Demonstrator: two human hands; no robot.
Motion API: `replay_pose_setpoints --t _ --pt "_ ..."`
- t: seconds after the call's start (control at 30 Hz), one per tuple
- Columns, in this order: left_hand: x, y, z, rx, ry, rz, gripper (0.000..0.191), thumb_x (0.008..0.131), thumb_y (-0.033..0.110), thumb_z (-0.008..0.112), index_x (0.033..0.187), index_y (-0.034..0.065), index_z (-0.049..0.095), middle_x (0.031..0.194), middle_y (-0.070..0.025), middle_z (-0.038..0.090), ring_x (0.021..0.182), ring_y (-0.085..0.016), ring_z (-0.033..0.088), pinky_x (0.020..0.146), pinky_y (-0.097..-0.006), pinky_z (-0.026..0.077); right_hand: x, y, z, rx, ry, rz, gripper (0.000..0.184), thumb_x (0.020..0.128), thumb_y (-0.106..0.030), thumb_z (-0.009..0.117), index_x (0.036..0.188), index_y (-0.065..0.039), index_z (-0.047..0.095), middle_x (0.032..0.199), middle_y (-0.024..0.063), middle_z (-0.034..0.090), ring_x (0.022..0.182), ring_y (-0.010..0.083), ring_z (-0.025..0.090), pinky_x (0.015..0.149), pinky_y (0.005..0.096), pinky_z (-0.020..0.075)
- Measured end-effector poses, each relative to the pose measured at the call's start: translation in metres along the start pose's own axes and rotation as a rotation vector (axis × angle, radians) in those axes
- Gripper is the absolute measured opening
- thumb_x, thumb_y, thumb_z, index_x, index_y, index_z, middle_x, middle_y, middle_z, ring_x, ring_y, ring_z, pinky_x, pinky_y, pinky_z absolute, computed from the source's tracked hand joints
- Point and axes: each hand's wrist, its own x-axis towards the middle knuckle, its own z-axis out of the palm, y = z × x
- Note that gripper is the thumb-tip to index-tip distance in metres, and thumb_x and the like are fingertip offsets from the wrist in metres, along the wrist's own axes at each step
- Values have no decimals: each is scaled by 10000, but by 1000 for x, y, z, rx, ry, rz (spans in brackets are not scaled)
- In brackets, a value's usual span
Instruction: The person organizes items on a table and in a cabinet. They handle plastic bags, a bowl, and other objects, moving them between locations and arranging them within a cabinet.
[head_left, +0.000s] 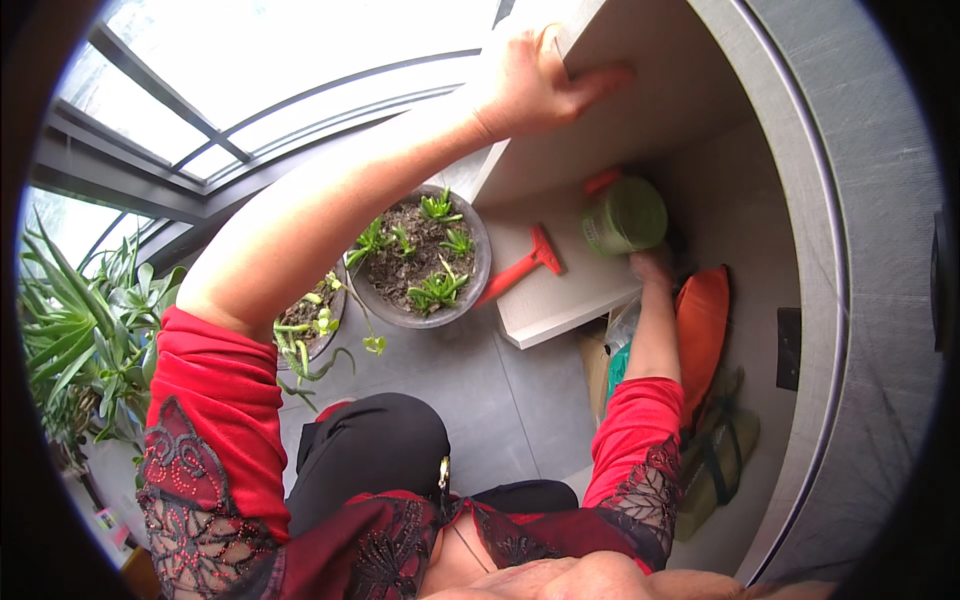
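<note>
My left hand grips the upright edge of a grey cabinet side panel, its thumb on the inner face. Low inside the cabinet, my right hand holds a green plastic tub near its lower side; the fingers are partly hidden behind it. A small red object peeks out behind the tub. To the tub's left, a red plastic scraper-like tool lies on the pale cabinet board, its handle reaching over the edge towards a plant pot.
A round pot of small succulents stands beside the board, with another potted plant behind my left arm. Bushy plants line the left under the window. An orange item and a wrapped bundle sit right of my right forearm.
</note>
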Motion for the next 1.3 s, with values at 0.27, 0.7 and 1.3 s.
replay_pose_setpoints --t 0.27,0.7,1.3 --pt "-11 -23 8 -86 -82 -15 216 762 282 714 902 120 694 790 -51 676 684 -222 653 624 -329 498 -3 -8 12 -314 -311 297 393 824 -299 546 1169 -114 581 1186 129 593 1111 294 556 931 395 444" --pt "-6 -19 13 -60 4 46 302 764 265 694 1020 106 666 869 -142 655 755 -339 619 673 -410 490 -23 11 -20 643 -110 421 185 797 -201 561 682 -58 535 686 118 539 561 248 525 502 331 430" --pt "-14 -19 22 -78 -7 -86 327 800 262 640 1068 75 648 970 -195 643 852 -383 617 740 -446 490 -184 -223 -13 398 -148 251 210 798 -197 535 819 4 591 752 215 618 752 395 620 707 433 497"
